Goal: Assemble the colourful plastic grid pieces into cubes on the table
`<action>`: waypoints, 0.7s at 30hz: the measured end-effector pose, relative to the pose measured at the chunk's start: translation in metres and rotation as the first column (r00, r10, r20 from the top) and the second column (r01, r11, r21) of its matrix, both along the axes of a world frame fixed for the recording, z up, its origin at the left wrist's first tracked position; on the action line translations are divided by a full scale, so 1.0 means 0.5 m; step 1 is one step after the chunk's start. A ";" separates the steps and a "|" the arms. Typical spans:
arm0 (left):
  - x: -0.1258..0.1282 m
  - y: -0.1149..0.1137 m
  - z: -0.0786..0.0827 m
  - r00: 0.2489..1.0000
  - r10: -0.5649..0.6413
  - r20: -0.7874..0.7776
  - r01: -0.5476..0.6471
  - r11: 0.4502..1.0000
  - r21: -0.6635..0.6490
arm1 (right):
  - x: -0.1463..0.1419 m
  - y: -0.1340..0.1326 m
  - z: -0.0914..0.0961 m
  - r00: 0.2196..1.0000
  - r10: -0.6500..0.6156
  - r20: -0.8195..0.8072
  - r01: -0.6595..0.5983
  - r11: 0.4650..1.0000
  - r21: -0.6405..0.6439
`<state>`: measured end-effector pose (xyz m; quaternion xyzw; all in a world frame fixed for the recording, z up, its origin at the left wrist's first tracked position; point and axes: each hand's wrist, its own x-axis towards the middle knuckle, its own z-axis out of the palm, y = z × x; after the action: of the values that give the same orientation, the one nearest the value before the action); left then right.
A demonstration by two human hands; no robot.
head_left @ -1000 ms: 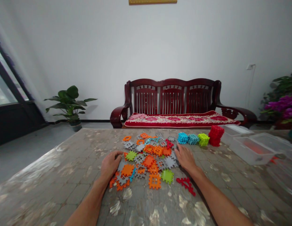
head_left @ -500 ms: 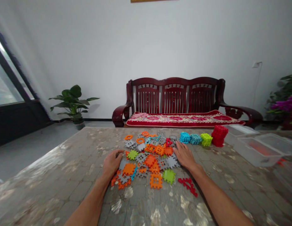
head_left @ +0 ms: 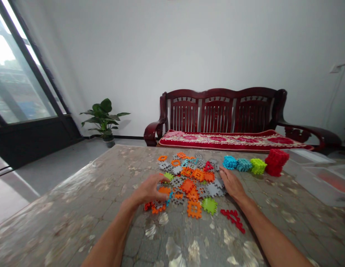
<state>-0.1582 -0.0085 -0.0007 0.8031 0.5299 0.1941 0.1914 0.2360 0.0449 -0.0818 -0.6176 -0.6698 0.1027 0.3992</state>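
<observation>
A heap of flat interlocking plastic tiles (head_left: 189,183), orange, grey, green, red and blue, lies on the patterned table (head_left: 111,185). My left hand (head_left: 148,191) rests on the heap's left side, fingers curled over tiles; whether it grips one is hidden. My right hand (head_left: 230,183) lies flat with fingers stretched out at the heap's right edge, touching grey tiles. An orange tile (head_left: 194,208), a green tile (head_left: 209,205) and a red piece (head_left: 232,218) lie at the near side.
Built cubes stand in a row behind the heap: two blue (head_left: 236,164), a lime green (head_left: 257,165) and a taller red stack (head_left: 275,162). Clear plastic bins (head_left: 321,180) sit at the right. Beyond the table are a dark wooden bench (head_left: 230,118) and a potted plant (head_left: 104,116).
My head has turned left, so everything shifts right in view. My left hand has moved further onto the heap with fingers curling. My right hand stays at the right edge.
</observation>
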 end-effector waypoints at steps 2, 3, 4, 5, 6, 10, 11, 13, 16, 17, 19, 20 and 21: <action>0.002 -0.011 -0.002 0.998 -0.031 -0.062 0.030 0.999 -0.013 | -0.001 -0.003 0.000 0.999 0.025 0.027 -0.026 1.000 0.016; 0.002 -0.014 -0.005 0.996 -0.031 -0.081 0.030 0.999 -0.020 | -0.001 -0.004 -0.001 0.998 0.039 0.043 -0.040 0.999 0.022; 0.003 -0.016 -0.008 0.996 -0.024 -0.089 0.022 0.999 -0.028 | -0.001 -0.005 -0.001 0.997 0.052 0.058 -0.053 0.998 0.024; 0.004 -0.017 -0.010 0.996 -0.010 -0.089 0.007 0.999 -0.037 | -0.001 -0.006 -0.001 0.995 0.062 0.072 -0.064 0.998 0.022; 0.004 -0.017 -0.012 0.996 0.008 -0.086 -0.012 0.999 -0.046 | 0.000 -0.006 -0.001 0.994 0.069 0.084 -0.071 0.997 0.018; 0.004 -0.009 -0.012 0.994 0.097 -0.052 -0.100 0.993 -0.057 | 0.001 -0.007 0.001 0.992 0.078 0.100 -0.079 0.997 0.011; 0.003 -0.006 -0.012 0.992 0.124 -0.037 -0.126 0.991 -0.050 | 0.001 -0.008 0.002 0.993 0.074 0.097 -0.076 0.997 0.012; -0.001 0.001 -0.012 0.987 0.163 -0.007 -0.163 0.987 -0.005 | 0.001 -0.008 0.003 0.994 0.067 0.087 -0.068 0.998 0.016; -0.008 0.008 -0.012 0.987 0.159 -0.001 -0.158 0.982 0.106 | 0.001 -0.009 0.005 0.995 0.060 0.076 -0.061 0.998 0.013; -0.009 0.008 -0.011 0.989 0.145 -0.003 -0.144 0.981 0.134 | 0.001 -0.010 0.006 0.996 0.058 0.071 -0.059 0.998 0.010; -0.007 0.003 -0.007 0.994 0.104 -0.020 -0.100 0.984 0.150 | 0.001 -0.010 0.007 0.997 0.052 0.061 -0.053 0.999 0.006; -0.004 -0.001 -0.003 0.997 0.072 -0.040 -0.066 0.988 0.137 | 0.001 -0.010 0.008 0.997 0.051 0.058 -0.052 0.999 0.006; 0.001 -0.007 0.000 0.997 0.032 -0.068 -0.025 0.993 0.113 | 0.001 -0.010 0.008 0.997 0.052 0.055 -0.052 0.999 0.007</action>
<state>-0.1576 -0.0121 -0.0008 0.8112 0.5360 0.1980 0.1245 0.2367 0.0399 -0.0778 -0.6009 -0.6969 0.0933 0.3803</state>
